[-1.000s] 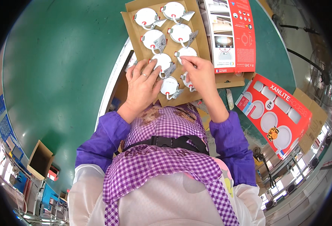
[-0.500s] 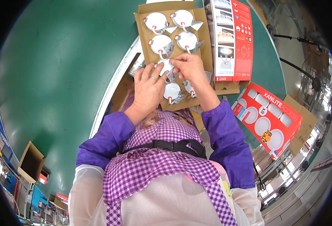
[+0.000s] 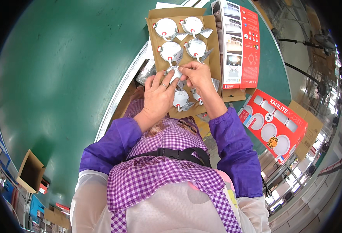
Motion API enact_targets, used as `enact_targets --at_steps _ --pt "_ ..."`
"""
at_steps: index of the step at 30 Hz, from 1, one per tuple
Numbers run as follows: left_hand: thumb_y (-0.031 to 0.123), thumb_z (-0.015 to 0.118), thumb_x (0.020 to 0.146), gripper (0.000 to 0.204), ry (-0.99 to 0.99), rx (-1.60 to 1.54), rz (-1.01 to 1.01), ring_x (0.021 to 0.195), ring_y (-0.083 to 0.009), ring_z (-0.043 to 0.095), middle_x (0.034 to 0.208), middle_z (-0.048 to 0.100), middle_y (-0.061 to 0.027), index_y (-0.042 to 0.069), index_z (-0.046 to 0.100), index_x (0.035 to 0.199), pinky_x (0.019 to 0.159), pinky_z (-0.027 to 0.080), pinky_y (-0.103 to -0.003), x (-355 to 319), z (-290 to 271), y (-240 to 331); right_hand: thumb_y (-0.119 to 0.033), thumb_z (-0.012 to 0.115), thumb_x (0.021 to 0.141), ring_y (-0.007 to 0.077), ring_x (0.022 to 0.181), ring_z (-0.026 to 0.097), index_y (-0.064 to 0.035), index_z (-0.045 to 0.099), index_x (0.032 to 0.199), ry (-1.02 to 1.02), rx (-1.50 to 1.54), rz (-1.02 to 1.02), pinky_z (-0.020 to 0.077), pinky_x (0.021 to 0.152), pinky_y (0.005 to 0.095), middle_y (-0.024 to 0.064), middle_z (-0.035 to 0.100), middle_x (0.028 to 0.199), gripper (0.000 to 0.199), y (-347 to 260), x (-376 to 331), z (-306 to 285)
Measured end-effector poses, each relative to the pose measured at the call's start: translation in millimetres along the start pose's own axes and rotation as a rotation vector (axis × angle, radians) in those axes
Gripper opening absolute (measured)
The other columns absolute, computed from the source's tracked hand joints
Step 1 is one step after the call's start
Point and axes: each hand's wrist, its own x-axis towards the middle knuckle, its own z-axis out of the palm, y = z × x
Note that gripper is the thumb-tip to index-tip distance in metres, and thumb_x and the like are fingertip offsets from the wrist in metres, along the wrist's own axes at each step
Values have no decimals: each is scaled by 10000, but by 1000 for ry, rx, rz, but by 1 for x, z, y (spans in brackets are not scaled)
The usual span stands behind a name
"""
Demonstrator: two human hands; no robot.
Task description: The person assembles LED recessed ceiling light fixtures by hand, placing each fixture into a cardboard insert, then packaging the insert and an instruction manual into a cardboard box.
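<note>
Both my hands are at one round white downlight (image 3: 174,72) in the third row of a cardboard tray (image 3: 183,14). My left hand (image 3: 160,92), with a ring on one finger, holds its left and near edge with bent fingertips. My right hand (image 3: 197,76) pinches at its right side, thumb and index finger together. The fingers hide much of this light. Several like downlights sit around it in the tray, such as a far-left downlight (image 3: 166,27) and a near-left downlight (image 3: 180,98). They have metal clips with red parts, short white cables and silvery tags.
Right of the tray lies a tall red and white printed box (image 3: 250,50). Nearer stands a red box (image 3: 270,126) with round white lights pictured on it. The green table (image 3: 70,66) has a pale edge. An open brown carton (image 3: 31,171) is at lower left; a black fan (image 3: 321,83) stands far right.
The tray and boxes sit slightly differently in view, the tray a little lower and to the right. Both hands remain on the same downlight; the silvery tag below the fingers no longer shows.
</note>
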Motion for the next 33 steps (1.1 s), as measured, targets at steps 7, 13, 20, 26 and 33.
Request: enact_targets --at_steps 7,13,20,26,33 --pt "83 673 690 375 1 -11 10 1145 -285 486 1256 580 -69 58 687 1064 955 344 -425 0 0 -1 -39 685 821 97 387 499 54 657 860 35 55 2 363 343 229 101 630 608 104 3 -3 3" --pt "95 684 691 353 3 -1 28 1143 -287 485 1259 578 -67 61 695 1043 956 343 -428 1 1 -1 -63 683 834 100 396 517 53 660 886 34 81 -14 371 350 229 100 639 618 129 4 -5 3" --pt "104 688 688 366 -47 -17 35 1161 -297 467 1286 556 -67 72 691 1053 972 328 -446 4 -3 -1 -111 647 876 85 420 515 39 663 934 106 207 -198 387 392 218 84 648 655 161 -7 -29 -14" --pt "108 689 700 348 -47 37 23 1182 -300 457 1300 541 -65 80 683 1047 995 304 -457 0 -3 3 -123 637 892 62 456 481 26 665 964 175 169 -222 370 421 204 51 642 691 168 9 -54 -56" --pt "104 654 732 377 -70 106 21 1193 -288 446 1300 533 -65 108 663 1109 1000 303 -480 0 -5 6 -128 629 907 54 450 467 21 663 971 214 164 -204 344 418 198 38 635 683 165 46 -71 -90"
